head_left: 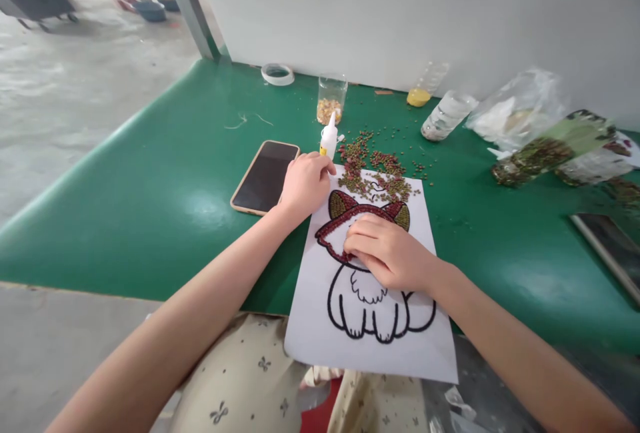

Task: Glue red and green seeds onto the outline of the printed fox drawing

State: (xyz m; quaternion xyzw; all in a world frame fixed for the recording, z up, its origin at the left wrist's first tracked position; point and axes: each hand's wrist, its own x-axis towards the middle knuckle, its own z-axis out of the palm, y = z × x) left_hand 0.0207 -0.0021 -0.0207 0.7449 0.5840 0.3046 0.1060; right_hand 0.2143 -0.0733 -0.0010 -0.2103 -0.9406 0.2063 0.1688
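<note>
My left hand (309,183) is closed at the paper's upper left corner, its curled fingers round the lower part of a white glue bottle (329,136), whose nozzle points up. My right hand (385,246) rests over the head of a cat-like animal drawn on a white sheet of paper (310,326). Its fingers are bent together and touch the face; anything between the fingertips is hidden. Dark red beans fill a band round the face, and green beans fill the inner ears. Loose red and green beans (393,186) lie across the sheet's top and the table beyond.
On the green table (150,186), a phone (265,176) lies left of the paper. A clear cup of yellowish kernels (330,96) and a tape roll (277,74) stand behind. Plastic bottles (449,115), a clear bag (523,106) and a dark flat object (610,250) are at the right.
</note>
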